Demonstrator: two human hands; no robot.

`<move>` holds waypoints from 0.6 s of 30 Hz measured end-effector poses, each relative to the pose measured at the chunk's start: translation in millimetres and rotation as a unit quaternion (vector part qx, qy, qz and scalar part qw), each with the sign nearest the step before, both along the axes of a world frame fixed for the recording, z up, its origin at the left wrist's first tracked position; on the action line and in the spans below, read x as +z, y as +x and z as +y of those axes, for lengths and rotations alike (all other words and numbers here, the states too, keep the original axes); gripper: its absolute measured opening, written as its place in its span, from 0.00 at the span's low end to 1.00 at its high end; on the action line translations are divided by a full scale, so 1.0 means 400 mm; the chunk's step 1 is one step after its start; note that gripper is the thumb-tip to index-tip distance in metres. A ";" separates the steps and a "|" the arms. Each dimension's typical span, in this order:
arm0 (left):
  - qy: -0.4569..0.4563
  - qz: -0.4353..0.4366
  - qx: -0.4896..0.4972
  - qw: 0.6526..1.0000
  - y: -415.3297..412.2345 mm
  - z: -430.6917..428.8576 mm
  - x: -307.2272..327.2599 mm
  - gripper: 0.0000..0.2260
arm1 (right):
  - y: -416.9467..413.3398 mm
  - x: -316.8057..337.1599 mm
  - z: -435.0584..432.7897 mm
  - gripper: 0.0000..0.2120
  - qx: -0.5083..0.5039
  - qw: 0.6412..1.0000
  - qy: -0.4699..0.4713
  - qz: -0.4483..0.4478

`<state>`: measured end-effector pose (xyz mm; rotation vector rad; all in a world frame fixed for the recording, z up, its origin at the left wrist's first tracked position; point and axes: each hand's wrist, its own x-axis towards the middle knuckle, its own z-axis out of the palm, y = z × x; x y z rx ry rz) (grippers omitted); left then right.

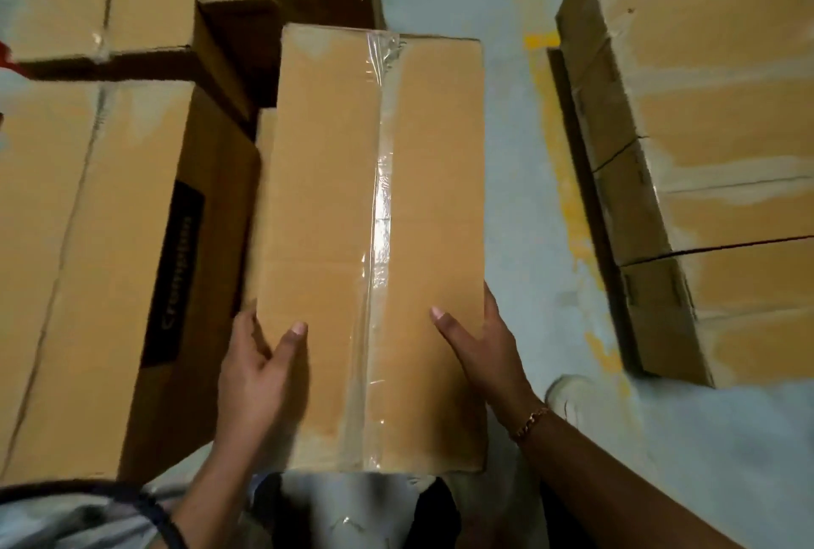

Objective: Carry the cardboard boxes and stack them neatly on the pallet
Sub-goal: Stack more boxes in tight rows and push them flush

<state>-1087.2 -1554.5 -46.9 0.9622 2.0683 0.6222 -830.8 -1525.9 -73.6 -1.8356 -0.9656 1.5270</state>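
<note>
**A:** So what's in hand?

**B:** Long plain brown cardboard box (326, 196), shiny clear tape (381, 205) down its top seam. The left hand (255, 368) and right hand (480, 354) grip its near sides, above the floor (519, 152).

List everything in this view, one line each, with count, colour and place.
held box: one, brown, centre, clear tape along its top
stacked boxes: at least three, brown, left and upper left; nearest has a black label
row of boxes: at least three, brown, right side
floor: one, pale blue-grey with yellow marks, between the stacks
shoe: one, white, lower right on the floor
bracelet: one, gold, right wrist
left hand: one, grips the held box's left edge, thumb on top
right hand: one, grips its right edge, thumb on top
</note>
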 end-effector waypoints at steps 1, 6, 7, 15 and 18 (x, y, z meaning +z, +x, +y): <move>-0.005 0.000 -0.010 1.000 0.040 0.019 0.004 0.28 | 0.042 0.007 -0.004 0.20 -0.017 1.000 0.000 -0.003; -0.022 -0.045 -0.050 0.997 0.273 0.107 -0.013 0.31 | 0.285 0.027 -0.032 0.22 -0.119 0.993 0.000 -0.016; -0.023 -0.044 -0.072 0.996 0.317 0.121 -0.027 0.30 | 0.336 0.026 -0.040 0.22 -0.139 0.990 0.000 -0.019; -0.033 -0.036 -0.288 0.956 0.812 0.271 0.012 0.26 | 0.733 -0.001 -0.115 0.17 -0.327 0.945 -0.009 0.017; -0.023 -0.036 -0.349 0.936 0.989 0.305 0.003 0.24 | 0.866 -0.011 -0.147 0.22 -0.378 0.926 -0.008 0.006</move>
